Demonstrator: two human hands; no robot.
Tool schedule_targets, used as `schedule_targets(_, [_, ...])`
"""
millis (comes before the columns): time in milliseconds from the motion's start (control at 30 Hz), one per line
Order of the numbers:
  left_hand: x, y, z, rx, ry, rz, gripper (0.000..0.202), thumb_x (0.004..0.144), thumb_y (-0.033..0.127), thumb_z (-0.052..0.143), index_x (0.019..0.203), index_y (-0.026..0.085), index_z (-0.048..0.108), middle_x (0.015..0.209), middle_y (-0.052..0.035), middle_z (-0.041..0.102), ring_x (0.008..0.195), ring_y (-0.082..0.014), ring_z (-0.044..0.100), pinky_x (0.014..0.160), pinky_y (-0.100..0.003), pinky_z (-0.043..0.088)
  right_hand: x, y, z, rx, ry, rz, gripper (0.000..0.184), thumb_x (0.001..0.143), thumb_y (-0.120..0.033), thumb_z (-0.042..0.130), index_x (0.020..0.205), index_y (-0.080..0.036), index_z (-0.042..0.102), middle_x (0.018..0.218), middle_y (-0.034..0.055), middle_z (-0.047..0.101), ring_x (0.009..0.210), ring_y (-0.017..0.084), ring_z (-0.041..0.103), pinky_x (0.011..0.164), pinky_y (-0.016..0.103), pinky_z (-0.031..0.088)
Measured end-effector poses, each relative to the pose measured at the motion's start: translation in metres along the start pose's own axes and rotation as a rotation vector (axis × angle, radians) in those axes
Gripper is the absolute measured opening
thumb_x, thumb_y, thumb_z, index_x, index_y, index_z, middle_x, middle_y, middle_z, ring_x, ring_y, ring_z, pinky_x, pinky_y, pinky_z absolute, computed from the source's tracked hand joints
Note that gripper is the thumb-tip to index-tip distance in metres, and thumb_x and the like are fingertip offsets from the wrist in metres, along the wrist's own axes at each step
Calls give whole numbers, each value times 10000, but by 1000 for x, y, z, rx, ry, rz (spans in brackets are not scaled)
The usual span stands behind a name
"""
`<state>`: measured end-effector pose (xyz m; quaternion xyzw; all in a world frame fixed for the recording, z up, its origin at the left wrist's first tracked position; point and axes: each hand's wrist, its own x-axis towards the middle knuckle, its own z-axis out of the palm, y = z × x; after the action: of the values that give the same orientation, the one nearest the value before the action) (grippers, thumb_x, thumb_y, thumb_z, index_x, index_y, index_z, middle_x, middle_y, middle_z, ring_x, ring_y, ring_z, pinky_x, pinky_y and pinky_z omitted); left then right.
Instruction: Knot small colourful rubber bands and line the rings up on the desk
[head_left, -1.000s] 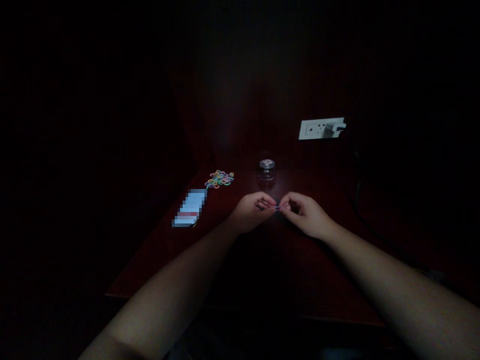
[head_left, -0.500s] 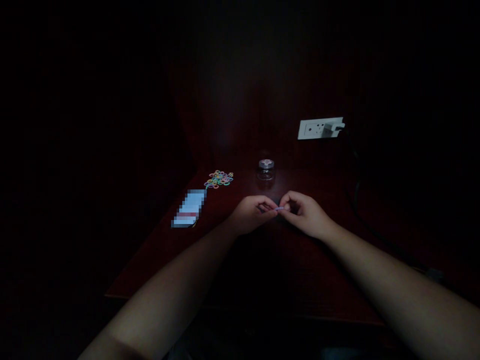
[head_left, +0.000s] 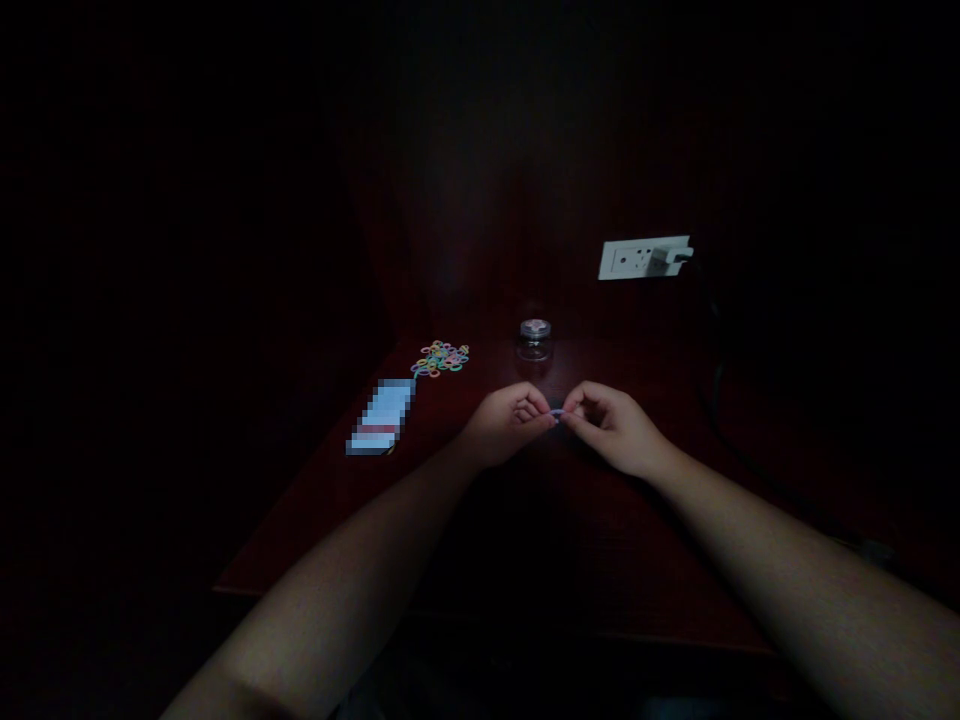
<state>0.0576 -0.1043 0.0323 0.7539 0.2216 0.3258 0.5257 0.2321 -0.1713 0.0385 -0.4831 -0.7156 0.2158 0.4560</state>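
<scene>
Between my two hands, a small purple hair tie (head_left: pixel 556 412) shows as a short curved band. My left hand (head_left: pixel 511 422) pinches its left side between thumb and fingertips. On the opposite side, my right hand (head_left: pixel 609 425) grips it the same way. The fingertips partly cover the band. Beyond the hands stands a clear round jar (head_left: pixel 535 345) with its lid on. A loose pile of several pastel hair ties (head_left: pixel 442 358) lies farther back to the left.
A phone with a lit, blurred screen (head_left: pixel 381 418) lies left on the dark red table (head_left: pixel 315 510). On the back wall is a white power socket (head_left: pixel 626 259) holding a plug (head_left: pixel 671 256); its dark cable (head_left: pixel 716 400) runs down the right side.
The fingertips of my left hand have shifted slightly on the hair tie, and more of its curved band shows between the hands. The whole view has moved a little.
</scene>
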Motion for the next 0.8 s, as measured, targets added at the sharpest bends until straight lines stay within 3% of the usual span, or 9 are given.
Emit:
schedule_targets(367, [0, 2, -2, 173, 22, 24, 167, 781, 299, 571, 817, 138, 552, 725, -7, 599, 612, -85, 510, 566, -201, 388, 0, 3, 0, -77, -36, 50, 136, 865, -294, 475, 779, -192, 500, 673, 10, 577, 593, 134, 511, 550, 245, 389])
schedule_targets(533, [0, 5, -4, 288, -19, 62, 161, 852, 289, 449, 843, 150, 530, 804, -24, 640, 704, -113, 569, 643, -230, 423, 1, 3, -4, -135, -40, 23, 120, 886, -252, 435, 785, -199, 470, 701, 8, 594, 638, 140, 543, 620, 260, 413])
schedule_targets(800, [-2, 15, -10, 442, -1, 86, 154, 861, 282, 433, 825, 159, 521, 788, -16, 629, 708, -121, 563, 655, -239, 415, 1, 4, -9, -166, -16, -11, 116, 897, -263, 422, 802, -205, 456, 712, 10, 599, 668, 152, 562, 655, 273, 421])
